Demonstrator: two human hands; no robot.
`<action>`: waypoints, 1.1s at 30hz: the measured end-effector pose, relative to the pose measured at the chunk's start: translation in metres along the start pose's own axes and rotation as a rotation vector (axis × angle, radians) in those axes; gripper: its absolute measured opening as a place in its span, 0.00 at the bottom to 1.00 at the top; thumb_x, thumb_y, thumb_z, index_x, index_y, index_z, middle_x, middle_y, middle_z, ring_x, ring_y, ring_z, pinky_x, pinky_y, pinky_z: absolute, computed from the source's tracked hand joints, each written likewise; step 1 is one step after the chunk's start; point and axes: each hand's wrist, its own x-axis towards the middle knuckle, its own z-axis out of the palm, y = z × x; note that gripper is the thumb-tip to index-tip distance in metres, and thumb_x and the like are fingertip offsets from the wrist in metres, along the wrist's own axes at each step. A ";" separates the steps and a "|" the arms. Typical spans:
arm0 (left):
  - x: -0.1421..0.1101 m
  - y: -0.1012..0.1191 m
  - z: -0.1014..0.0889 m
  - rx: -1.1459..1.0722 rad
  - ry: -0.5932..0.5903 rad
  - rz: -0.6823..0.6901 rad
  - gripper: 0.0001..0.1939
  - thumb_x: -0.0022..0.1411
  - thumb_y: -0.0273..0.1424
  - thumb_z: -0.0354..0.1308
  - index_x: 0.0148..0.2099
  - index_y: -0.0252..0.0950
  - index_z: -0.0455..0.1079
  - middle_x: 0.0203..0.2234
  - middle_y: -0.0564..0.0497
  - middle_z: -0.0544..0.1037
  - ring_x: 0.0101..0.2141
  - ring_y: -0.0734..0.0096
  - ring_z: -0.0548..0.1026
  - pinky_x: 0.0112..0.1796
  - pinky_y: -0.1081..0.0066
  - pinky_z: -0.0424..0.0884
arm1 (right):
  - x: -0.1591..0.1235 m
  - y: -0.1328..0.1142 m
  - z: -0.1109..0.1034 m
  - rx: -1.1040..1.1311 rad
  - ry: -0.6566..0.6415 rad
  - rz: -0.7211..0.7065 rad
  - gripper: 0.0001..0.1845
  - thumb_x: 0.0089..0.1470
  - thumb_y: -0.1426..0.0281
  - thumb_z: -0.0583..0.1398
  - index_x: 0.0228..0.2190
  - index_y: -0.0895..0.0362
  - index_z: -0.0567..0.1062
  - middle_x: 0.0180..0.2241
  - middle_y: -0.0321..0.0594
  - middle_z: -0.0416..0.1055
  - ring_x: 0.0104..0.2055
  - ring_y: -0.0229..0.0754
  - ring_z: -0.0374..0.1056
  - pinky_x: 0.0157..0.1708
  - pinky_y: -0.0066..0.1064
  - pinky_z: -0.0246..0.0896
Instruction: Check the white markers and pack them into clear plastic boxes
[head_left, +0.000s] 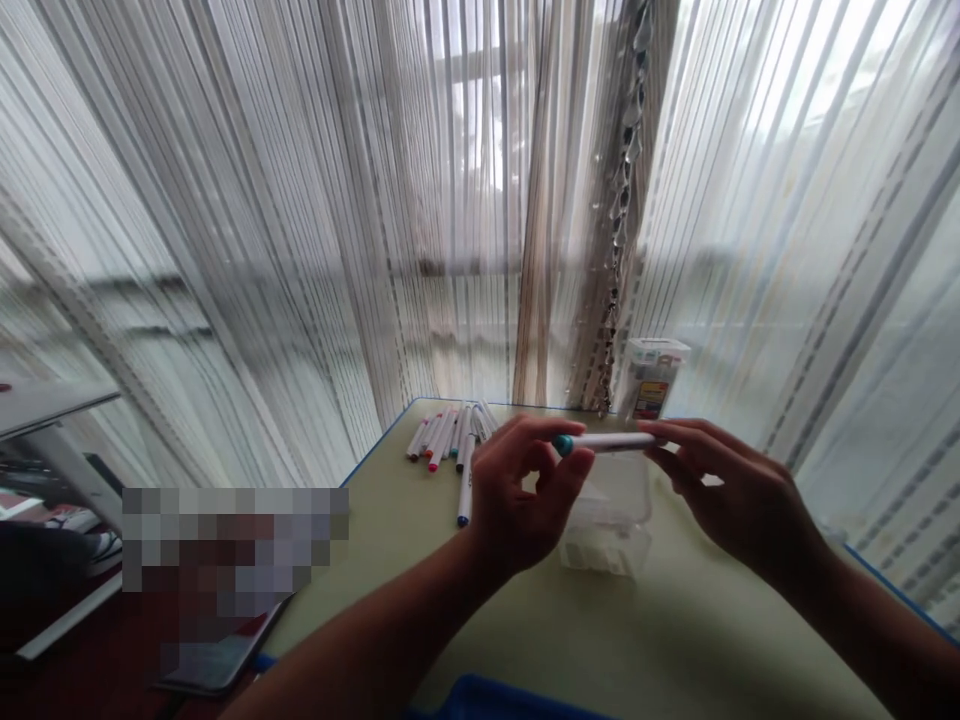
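A white marker [609, 441] with a teal cap is held level between both hands above the table [675, 640]. My left hand [521, 500] pinches the teal cap end with thumb and fingers. My right hand [731, 490] grips the other end with its fingertips. Under the marker sits a clear plastic box [611, 520]. Several more white markers [450, 440] with coloured caps lie in a bunch at the far left of the table, and one with a blue cap [465, 495] lies nearer to my left hand.
A clear container with a label [652, 380] stands at the table's far edge against striped sheer curtains [300, 250]. A dark phone-like slab [217, 660] lies at the near left. A blue object [495, 700] shows at the bottom edge. White furniture [45, 410] stands left.
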 end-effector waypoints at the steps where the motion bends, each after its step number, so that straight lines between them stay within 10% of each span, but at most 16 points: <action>1: 0.000 0.001 0.000 0.013 -0.008 0.016 0.09 0.64 0.32 0.64 0.46 0.36 0.77 0.32 0.49 0.75 0.25 0.77 0.69 0.27 0.73 0.67 | 0.000 0.000 0.000 0.005 -0.002 -0.001 0.11 0.64 0.69 0.62 0.48 0.53 0.79 0.43 0.46 0.79 0.24 0.35 0.68 0.26 0.31 0.70; 14: 0.001 -0.003 -0.001 -0.013 0.006 -0.017 0.09 0.64 0.33 0.64 0.46 0.37 0.78 0.32 0.50 0.74 0.24 0.77 0.68 0.28 0.73 0.67 | 0.006 -0.006 0.001 0.075 0.014 0.082 0.11 0.65 0.65 0.60 0.45 0.54 0.81 0.42 0.47 0.79 0.22 0.36 0.68 0.25 0.31 0.70; 33: 0.012 -0.025 -0.002 -0.340 0.144 -0.441 0.12 0.62 0.38 0.63 0.40 0.34 0.72 0.24 0.55 0.71 0.16 0.85 0.58 0.17 0.78 0.56 | -0.008 -0.005 0.001 -0.073 0.119 0.051 0.09 0.63 0.66 0.62 0.45 0.50 0.78 0.40 0.44 0.78 0.30 0.43 0.77 0.21 0.28 0.72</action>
